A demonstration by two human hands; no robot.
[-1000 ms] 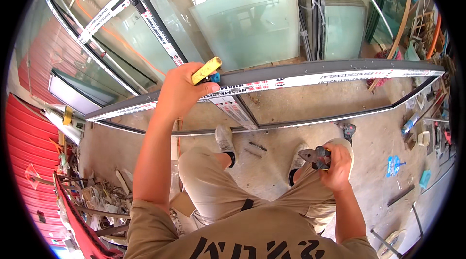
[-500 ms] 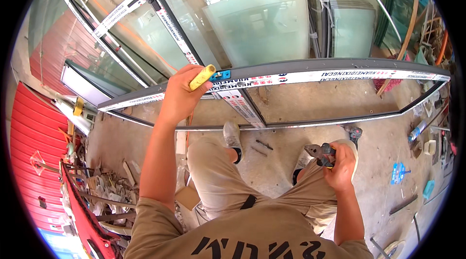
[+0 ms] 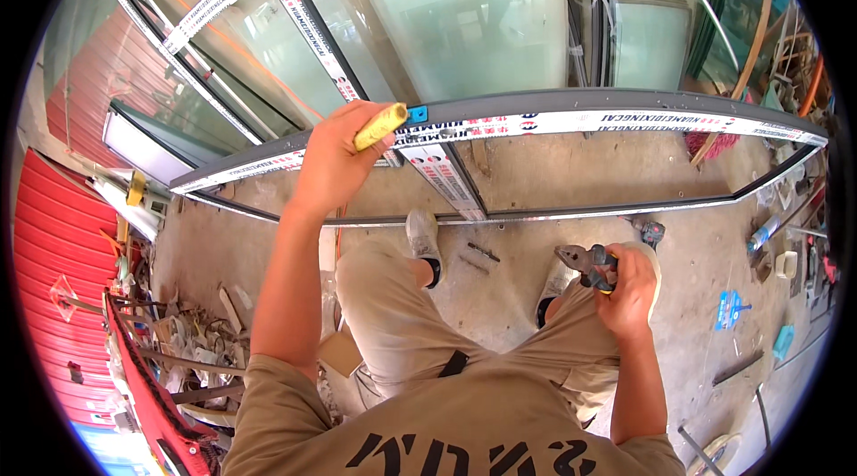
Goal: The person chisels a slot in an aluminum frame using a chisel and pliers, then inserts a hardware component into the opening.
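My left hand [image 3: 335,154] is closed around a yellow-handled tool [image 3: 381,127], whose working end I cannot make out. It rests at the top edge of a dark grey window frame [image 3: 625,103] covered with white printed film. A small blue fitting [image 3: 418,113] sits on that edge, just beside the tool's tip. My right hand [image 3: 632,288] grips a pair of combination pliers [image 3: 585,262] above my right knee. The pliers' jaws point left, apart from the frame. A short crossbar [image 3: 444,179] joins the frame's upper and lower rails.
Glass panes [image 3: 473,25] lean behind the frame. A second frame [image 3: 312,29] stands at the back left. On the floor lie a cordless drill [image 3: 653,232], a dark pen-like tool [image 3: 484,252] and a blue item [image 3: 729,310]. Scrap [image 3: 187,342] is heaped at the left, near a red corrugated panel [image 3: 62,244].
The yellow-handled tool has tilted in my left hand, and its end now meets the blue fitting's left side. The whole view has shifted slightly. My right hand still holds the pliers.
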